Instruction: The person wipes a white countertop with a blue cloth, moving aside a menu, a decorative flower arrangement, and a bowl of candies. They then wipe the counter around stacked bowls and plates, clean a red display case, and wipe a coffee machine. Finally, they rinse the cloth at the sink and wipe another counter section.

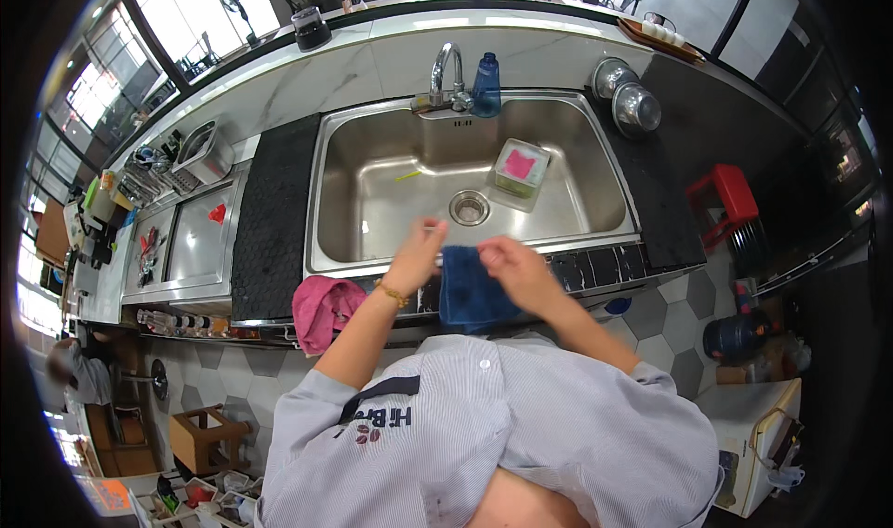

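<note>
A dark blue cloth (pixel 473 292) hangs over the front edge of the stainless steel sink (pixel 380 210). My left hand (pixel 416 250), with a beaded bracelet on its wrist, is over that edge just left of the cloth, fingers bent and no object visible in it. At the cloth's upper right corner is my right hand (pixel 515 266), fingers curled; whether it grips the fabric or only hovers above is unclear. Inside the basin, a clear plastic container (pixel 518 179) with a pink piece (pixel 520 164) on top sits right of the drain (pixel 469 208).
A chrome faucet (pixel 446 74) and blue bottle (pixel 487 85) stand behind the basin. Metal bowls (pixel 635 106) rest at its right. A pink cloth (pixel 326 312) drapes over the counter front by my left forearm. A yellow-green strip (pixel 408 175) lies in the sink.
</note>
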`<state>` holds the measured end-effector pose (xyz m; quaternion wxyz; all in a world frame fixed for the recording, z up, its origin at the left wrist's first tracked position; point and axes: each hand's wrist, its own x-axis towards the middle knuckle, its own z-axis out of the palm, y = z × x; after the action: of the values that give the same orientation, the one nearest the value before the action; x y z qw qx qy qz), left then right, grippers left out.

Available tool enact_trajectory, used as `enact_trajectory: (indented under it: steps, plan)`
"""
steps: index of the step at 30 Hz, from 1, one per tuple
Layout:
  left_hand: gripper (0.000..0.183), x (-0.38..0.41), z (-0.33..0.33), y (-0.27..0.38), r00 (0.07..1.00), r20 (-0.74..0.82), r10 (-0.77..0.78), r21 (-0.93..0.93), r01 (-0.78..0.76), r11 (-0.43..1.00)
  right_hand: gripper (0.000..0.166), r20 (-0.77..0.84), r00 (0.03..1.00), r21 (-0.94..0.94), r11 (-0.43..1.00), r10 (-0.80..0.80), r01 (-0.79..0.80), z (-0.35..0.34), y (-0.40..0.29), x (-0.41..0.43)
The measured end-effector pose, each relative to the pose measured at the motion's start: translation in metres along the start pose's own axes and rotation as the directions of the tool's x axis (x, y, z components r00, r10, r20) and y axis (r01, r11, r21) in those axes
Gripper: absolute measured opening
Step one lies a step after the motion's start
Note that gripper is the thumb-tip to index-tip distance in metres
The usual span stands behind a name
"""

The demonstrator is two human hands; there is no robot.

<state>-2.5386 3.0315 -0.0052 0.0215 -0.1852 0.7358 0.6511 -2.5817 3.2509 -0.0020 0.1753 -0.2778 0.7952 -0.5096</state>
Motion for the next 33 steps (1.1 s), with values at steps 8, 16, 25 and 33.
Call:
enact_trajectory:
  steps: [8, 16, 25, 33]
  plan:
    - [0.042, 0.004, -0.070, -0.030, 0.966, -0.107, 0.237, 0.341, -0.188, 0.921, 0.070, 0.162, 0.977, -0.748, 0.629, -0.135, 0.211, -0.024, 0.073, -0.029]
    - [0.041, 0.049, -0.071, -0.029, 0.997, 0.056, 0.050, -0.073, -0.045, 0.996, 0.039, -0.249, 0.959, -0.578, 0.774, 0.135, -0.259, -0.167, 0.112, 0.027]
    - [0.055, 0.187, -0.016, 0.023, 0.940, 0.333, 0.071, -0.723, 0.206, 0.659, 0.093, -0.613, 0.721, -0.325, 0.935, -0.322, 0.141, -0.108, 0.116, 0.389]
    - [0.064, 0.242, 0.005, 0.007, 0.951, 0.308, 0.031, -0.928, 0.293, 0.229, 0.074, -0.304, 0.826, -0.382, 0.855, -0.474, 0.350, -0.113, 0.086, 0.357]
